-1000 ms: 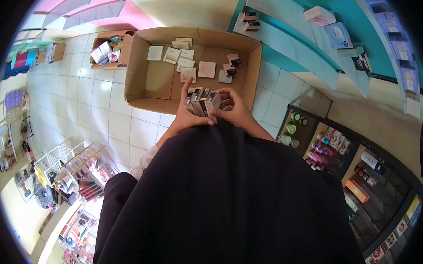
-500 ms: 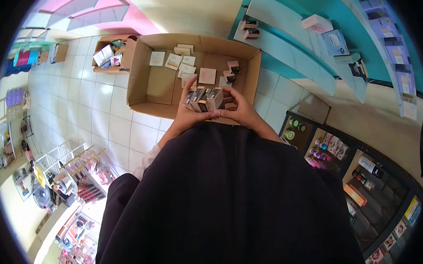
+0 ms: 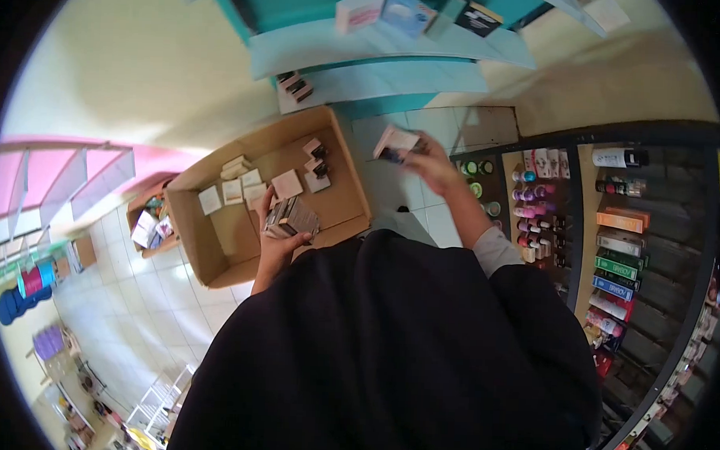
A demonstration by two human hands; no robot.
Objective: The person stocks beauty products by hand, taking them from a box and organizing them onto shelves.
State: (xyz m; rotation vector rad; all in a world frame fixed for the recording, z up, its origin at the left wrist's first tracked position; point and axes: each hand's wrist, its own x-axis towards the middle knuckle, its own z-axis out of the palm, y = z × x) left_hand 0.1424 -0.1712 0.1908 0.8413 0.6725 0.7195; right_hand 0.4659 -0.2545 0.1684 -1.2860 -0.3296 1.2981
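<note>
My left hand [image 3: 278,250] is closed round a row of several small boxes [image 3: 291,220] over the near side of a large cardboard carton [image 3: 239,275]. My right hand [image 3: 435,169] grips a small pink and black box [image 3: 393,144], raised to the right of the carton; its print is blurred. Inside the carton lie a flat pink box [image 3: 286,184], several pale flat boxes [image 3: 232,191] and a few small pink and black boxes [image 3: 315,149].
Two white-topped shelves [image 3: 373,81] run along the teal wall ahead; the lower one holds small pink and black boxes [image 3: 294,86]. A dark-framed display case [image 3: 582,225] full of goods stands at the right. A smaller carton [image 3: 142,217] sits on the tiled floor at the left.
My right hand has left the row of boxes and moved right with one small box. My left hand keeps the others. The view has turned to the right, toward the shelves.
</note>
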